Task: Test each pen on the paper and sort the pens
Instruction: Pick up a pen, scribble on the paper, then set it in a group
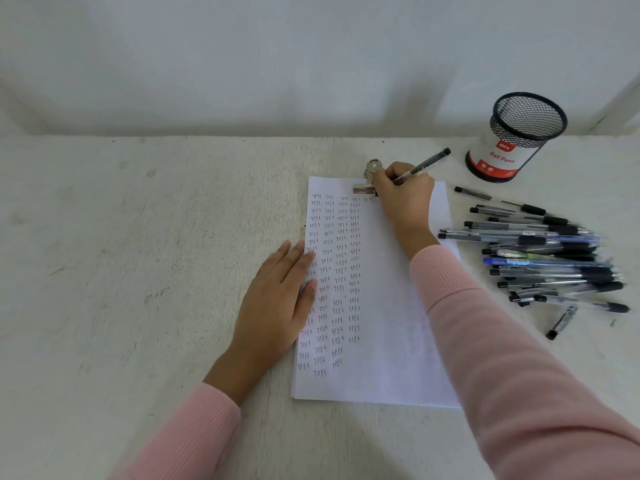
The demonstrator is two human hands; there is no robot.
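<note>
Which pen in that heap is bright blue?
The blue pen midway down the pile of pens, its end pointing toward the paper; its neighbours are mostly clear, grey or black.

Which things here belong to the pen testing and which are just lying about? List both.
Belongs: pen in the right hand; paper under the left hand; pile of pens; mesh cup.
Just there: metal clip at the paper's top edge; table.

I see a pale, scuffed desk (138,271) with faint stains and scratches, set against a plain white wall (242,57). Soft even light, shadow band along the joint. White post (620,105) far right.
</note>
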